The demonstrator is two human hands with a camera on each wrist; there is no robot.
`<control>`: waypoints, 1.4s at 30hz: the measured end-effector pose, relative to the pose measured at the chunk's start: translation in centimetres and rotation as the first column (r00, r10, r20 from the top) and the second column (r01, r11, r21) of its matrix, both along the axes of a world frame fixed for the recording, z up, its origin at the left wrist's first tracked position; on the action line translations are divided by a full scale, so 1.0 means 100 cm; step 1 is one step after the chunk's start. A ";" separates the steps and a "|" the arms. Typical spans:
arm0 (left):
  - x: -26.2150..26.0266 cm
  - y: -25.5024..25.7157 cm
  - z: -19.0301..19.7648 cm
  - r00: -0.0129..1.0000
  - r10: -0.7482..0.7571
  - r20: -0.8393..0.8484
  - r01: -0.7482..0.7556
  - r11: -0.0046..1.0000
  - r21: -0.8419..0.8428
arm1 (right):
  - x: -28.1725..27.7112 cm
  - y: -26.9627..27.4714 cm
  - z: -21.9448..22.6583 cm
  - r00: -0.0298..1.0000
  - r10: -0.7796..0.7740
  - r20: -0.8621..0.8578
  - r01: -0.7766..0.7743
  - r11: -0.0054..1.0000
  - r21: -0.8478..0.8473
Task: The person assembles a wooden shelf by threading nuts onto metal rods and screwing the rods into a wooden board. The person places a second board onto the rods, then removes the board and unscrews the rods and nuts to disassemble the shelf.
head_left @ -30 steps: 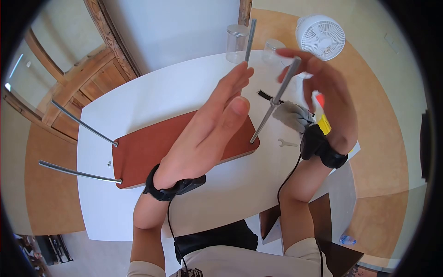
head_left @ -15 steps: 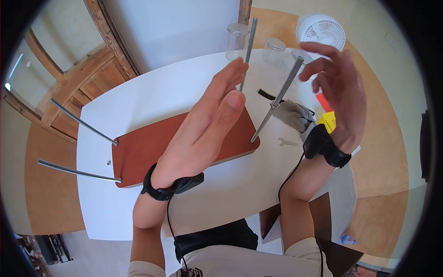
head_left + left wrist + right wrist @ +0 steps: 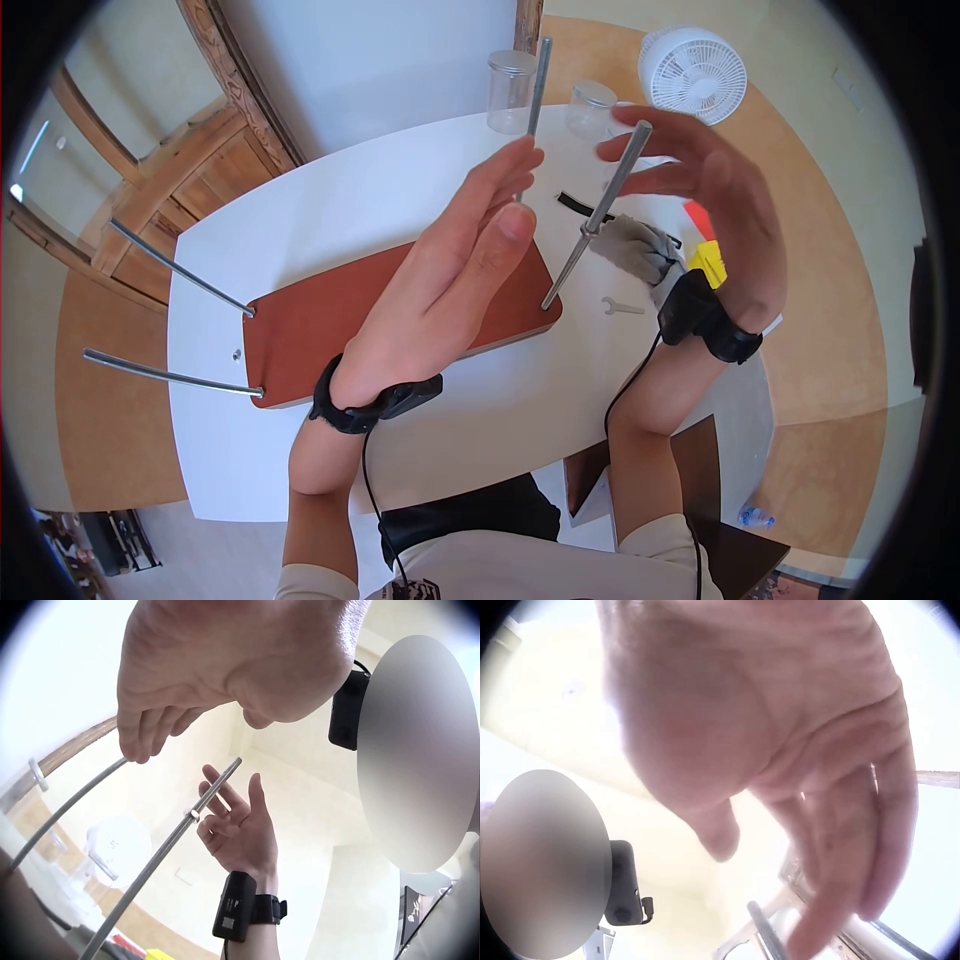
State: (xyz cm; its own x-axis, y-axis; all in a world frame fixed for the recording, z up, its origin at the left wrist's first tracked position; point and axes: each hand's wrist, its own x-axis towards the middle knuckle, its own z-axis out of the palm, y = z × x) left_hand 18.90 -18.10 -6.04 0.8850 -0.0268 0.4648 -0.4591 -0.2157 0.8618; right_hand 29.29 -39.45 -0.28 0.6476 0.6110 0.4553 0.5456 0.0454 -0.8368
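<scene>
A red-brown board (image 3: 330, 315) lies on the white table with a metal rod rising at each corner. Above it my left hand (image 3: 430, 285) is raised, fingers straight and together, holding nothing; its fingertips overlap the far right rod (image 3: 540, 90) in the head view. The near right rod (image 3: 620, 175) carries a small nut (image 3: 588, 229) partway along. Beside that rod hovers my right hand (image 3: 740, 220), fingers spread and slightly bent, empty. The left wrist view shows the right hand (image 3: 244, 836) behind the rod (image 3: 161, 851), apart from it.
Two lidded clear jars (image 3: 510, 95) and a white fan (image 3: 693, 75) stand at the back. Right of the board are a wrench (image 3: 622, 308), a grey cloth-like item (image 3: 635, 250) and a yellow object (image 3: 708, 262). Two rods (image 3: 175, 262) extend leftward.
My right hand first moved right, away from the near right rod, then came back left, its fingers spreading. My left hand has hardly moved.
</scene>
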 end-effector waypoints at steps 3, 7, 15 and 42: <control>0.002 -0.001 0.000 1.000 -0.015 -0.007 0.015 1.000 0.002 | 0.002 0.003 -0.007 0.992 0.049 0.119 -0.045 0.998 -0.038; 0.000 0.003 0.001 1.000 0.004 -0.016 -0.003 1.000 0.020 | 0.023 -0.011 0.003 0.995 0.096 0.037 -0.093 0.994 -0.061; 0.000 0.001 0.000 1.000 0.001 -0.002 -0.001 1.000 0.024 | 0.007 -0.007 -0.007 0.989 0.144 0.046 -0.142 0.989 -0.036; -0.007 -0.004 0.009 0.984 -0.094 0.153 0.054 0.967 0.249 | 0.008 -0.011 -0.003 0.965 0.261 -0.016 -0.260 0.951 -0.166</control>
State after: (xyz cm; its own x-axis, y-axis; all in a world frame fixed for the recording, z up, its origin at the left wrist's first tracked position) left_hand 18.20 -18.50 -5.12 0.7893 -0.2196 0.5734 -0.6112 -0.3692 0.7000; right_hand 30.09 -40.54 -0.57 0.4537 0.8249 0.3373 0.5385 0.0478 -0.8412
